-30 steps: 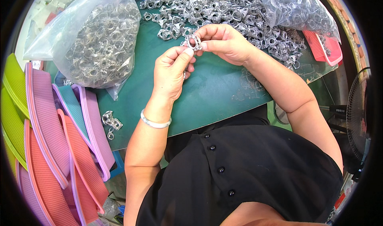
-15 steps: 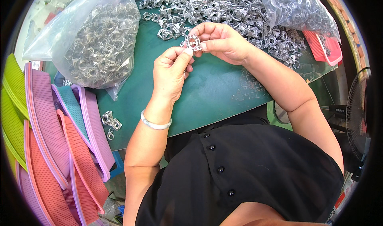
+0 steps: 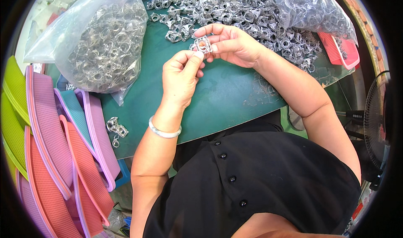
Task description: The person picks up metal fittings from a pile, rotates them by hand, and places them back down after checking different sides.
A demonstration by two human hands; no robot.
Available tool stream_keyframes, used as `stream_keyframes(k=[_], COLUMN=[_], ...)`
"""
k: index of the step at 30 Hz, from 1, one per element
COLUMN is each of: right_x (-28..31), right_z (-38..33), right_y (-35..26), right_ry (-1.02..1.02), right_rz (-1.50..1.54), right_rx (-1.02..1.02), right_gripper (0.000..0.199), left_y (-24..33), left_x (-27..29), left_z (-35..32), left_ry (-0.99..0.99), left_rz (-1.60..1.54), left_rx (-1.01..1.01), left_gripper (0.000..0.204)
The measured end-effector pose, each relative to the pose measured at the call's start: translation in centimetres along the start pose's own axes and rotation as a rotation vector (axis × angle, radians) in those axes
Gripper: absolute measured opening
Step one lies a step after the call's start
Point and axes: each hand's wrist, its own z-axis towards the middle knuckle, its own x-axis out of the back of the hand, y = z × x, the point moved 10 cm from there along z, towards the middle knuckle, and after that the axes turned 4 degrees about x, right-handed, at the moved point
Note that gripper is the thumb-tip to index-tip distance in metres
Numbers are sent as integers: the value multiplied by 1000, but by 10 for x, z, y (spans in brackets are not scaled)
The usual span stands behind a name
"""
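Observation:
A small silver openwork metal piece with a round opening [image 3: 202,44] is held up above the green tabletop [image 3: 226,95]. My left hand [image 3: 183,72] pinches its lower edge between thumb and fingers. At its right side, my right hand [image 3: 231,44] grips the same piece with thumb and fingertips. Just beyond my hands lies a large heap of similar silver metal pieces [image 3: 235,11]. Several pieces [image 3: 116,128] rest apart from the heap near the table's left edge.
A clear plastic bag [image 3: 107,49] full of metal pieces stands at the left, and another bag [image 3: 312,11] lies on the heap. Colourful perforated baskets [image 3: 50,120] crowd the left side. A pink tray [image 3: 342,51] sits at the right, beyond it a black fan [image 3: 375,120].
The metal piece has turned slightly in my fingers, its opening now facing up more. My right fingers have shifted a little to the left. The rest looks the same.

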Motion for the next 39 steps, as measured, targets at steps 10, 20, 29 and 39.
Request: stream_keyframes(k=[10,20,29,39], right_x=[1,-2,-4,-6], right_z=[1,-2,-3,-4], right_y=[0,-12,-16,-17], right_ry=[-7,-35,-32,-34], right_rz=[-2,-256,-341,-330], right_rx=[25,100,125,123], right_gripper=[37,42,43,43], left_y=[4,8,10,9], left_x=[1,4,3,3], left_z=[2,4,3,3], left_ry=[-2,13,19,13], left_rz=[47,134,135,145], left_rx=[-69,-148,-166,-165], left_gripper=[9,8,8,8])
